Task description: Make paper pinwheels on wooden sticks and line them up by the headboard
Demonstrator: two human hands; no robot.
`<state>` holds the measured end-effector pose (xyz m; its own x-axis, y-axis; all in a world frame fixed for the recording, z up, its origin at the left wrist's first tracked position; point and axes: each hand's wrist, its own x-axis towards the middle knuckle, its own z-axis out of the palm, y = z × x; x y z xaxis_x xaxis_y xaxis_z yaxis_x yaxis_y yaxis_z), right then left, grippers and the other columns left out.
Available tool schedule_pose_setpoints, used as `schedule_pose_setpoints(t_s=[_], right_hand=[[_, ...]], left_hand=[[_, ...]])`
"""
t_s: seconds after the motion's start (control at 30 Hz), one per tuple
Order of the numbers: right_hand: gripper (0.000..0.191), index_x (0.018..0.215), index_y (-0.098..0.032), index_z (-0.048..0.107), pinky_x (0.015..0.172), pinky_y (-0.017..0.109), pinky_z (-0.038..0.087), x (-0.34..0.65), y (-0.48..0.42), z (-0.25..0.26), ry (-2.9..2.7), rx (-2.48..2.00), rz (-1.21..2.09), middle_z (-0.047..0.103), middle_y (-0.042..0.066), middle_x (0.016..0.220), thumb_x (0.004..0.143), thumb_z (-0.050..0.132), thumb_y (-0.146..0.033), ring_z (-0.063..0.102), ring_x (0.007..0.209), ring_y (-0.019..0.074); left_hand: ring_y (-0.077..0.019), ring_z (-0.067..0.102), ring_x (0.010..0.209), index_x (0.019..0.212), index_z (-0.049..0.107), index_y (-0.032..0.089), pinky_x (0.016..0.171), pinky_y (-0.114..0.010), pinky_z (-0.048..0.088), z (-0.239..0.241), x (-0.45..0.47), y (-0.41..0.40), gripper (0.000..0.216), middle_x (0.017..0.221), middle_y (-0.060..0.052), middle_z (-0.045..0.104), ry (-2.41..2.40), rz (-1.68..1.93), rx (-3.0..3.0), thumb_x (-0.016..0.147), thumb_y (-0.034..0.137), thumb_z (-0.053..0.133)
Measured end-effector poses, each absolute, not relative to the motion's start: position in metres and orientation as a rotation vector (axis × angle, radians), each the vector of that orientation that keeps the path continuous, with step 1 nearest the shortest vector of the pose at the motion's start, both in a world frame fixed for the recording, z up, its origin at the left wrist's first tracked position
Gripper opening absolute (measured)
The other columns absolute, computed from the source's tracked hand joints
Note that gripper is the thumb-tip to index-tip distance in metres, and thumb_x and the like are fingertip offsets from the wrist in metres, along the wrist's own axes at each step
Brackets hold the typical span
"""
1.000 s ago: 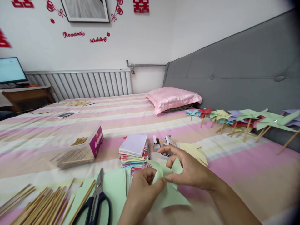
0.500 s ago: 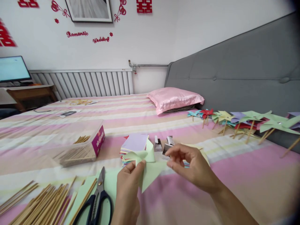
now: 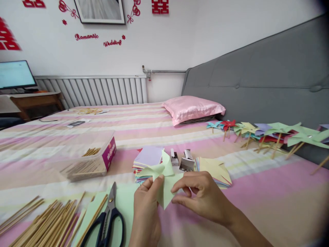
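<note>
My left hand (image 3: 146,209) pinches the middle of a pale green paper pinwheel (image 3: 164,178) and holds it upright above the bed. My right hand (image 3: 200,197) is beside it, fingers curled and pinching the pinwheel's right flap. Just behind stands a stack of coloured paper squares (image 3: 147,159) with a lilac sheet on top. Two small stapler-like boxes (image 3: 181,161) lie next to the stack. A pile of cut yellow paper (image 3: 214,169) lies to the right of them.
Black-handled scissors (image 3: 106,221) lie on green paper at the near left, beside several wooden sticks (image 3: 48,224). A clear tub (image 3: 87,159) holds more sticks. Finished pinwheels (image 3: 269,133) lean on the grey headboard. A pink pillow (image 3: 192,108) lies at the back.
My left hand lifted the green pinwheel off the bed and turned it upright. My right hand let go briefly, then came back to pinch its right side.
</note>
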<state>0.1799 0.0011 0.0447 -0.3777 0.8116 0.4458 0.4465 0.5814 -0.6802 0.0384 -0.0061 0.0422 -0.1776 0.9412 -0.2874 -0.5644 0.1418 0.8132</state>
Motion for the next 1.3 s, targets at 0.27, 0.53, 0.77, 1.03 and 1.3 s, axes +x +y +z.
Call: schedule_pose_setpoints(t_s=[0.27, 0.53, 0.77, 1.03, 1.3], right_hand=[[0.012, 0.071, -0.019, 0.071, 0.044, 0.020, 0.029, 0.178, 0.001, 0.047, -1.865, -1.014, 0.734, 0.059, -0.002, 0.055, 0.074, 0.062, -0.026, 0.037, 0.046, 0.0069], [0.020, 0.066, -0.015, 0.067, 0.041, 0.020, 0.022, 0.179, 0.005, 0.045, -1.710, -1.150, 0.907, 0.041, -0.005, 0.046, 0.075, 0.059, -0.031, 0.029, 0.044, 0.0062], [0.017, 0.061, -0.014, 0.062, 0.041, 0.019, 0.026, 0.179, 0.010, 0.042, -1.686, -1.225, 0.904, 0.045, -0.004, 0.048, 0.071, 0.059, -0.027, 0.034, 0.044, 0.0068], [0.021, 0.061, -0.013, 0.064, 0.041, 0.020, 0.025, 0.180, 0.011, 0.041, -1.650, -1.280, 0.912, 0.046, -0.003, 0.047, 0.070, 0.061, -0.031, 0.034, 0.044, 0.0069], [0.023, 0.062, -0.013, 0.067, 0.040, 0.020, 0.021, 0.181, 0.010, 0.043, -1.642, -1.277, 0.944, 0.040, -0.005, 0.043, 0.069, 0.063, -0.034, 0.030, 0.042, 0.0060]], left_hand=[[-0.0078, 0.047, 0.053, 0.064, 0.060, 0.014, 0.054, -0.021, 0.037, 0.034, 0.041, -0.009, 0.016, 0.057, 0.003, 0.058, 1.130, 1.444, 0.620, 0.060, 0.025, 0.071], [-0.0098, 0.048, 0.057, 0.069, 0.063, 0.014, 0.058, -0.022, 0.036, 0.037, 0.047, -0.010, 0.015, 0.058, 0.002, 0.059, 1.122, 1.405, 0.709, 0.065, 0.029, 0.067], [-0.0116, 0.053, 0.063, 0.073, 0.067, 0.013, 0.062, -0.021, 0.039, 0.039, 0.050, -0.009, 0.017, 0.059, 0.001, 0.063, 1.110, 1.416, 0.734, 0.061, 0.026, 0.071], [-0.0120, 0.054, 0.064, 0.064, 0.067, 0.014, 0.060, -0.019, 0.038, 0.037, 0.051, -0.009, 0.015, 0.056, 0.002, 0.062, 1.158, 1.444, 0.781, 0.059, 0.027, 0.072], [-0.0091, 0.050, 0.057, 0.063, 0.066, 0.014, 0.059, -0.018, 0.038, 0.040, 0.051, -0.012, 0.013, 0.054, 0.003, 0.059, 1.220, 1.443, 0.814, 0.062, 0.027, 0.070]])
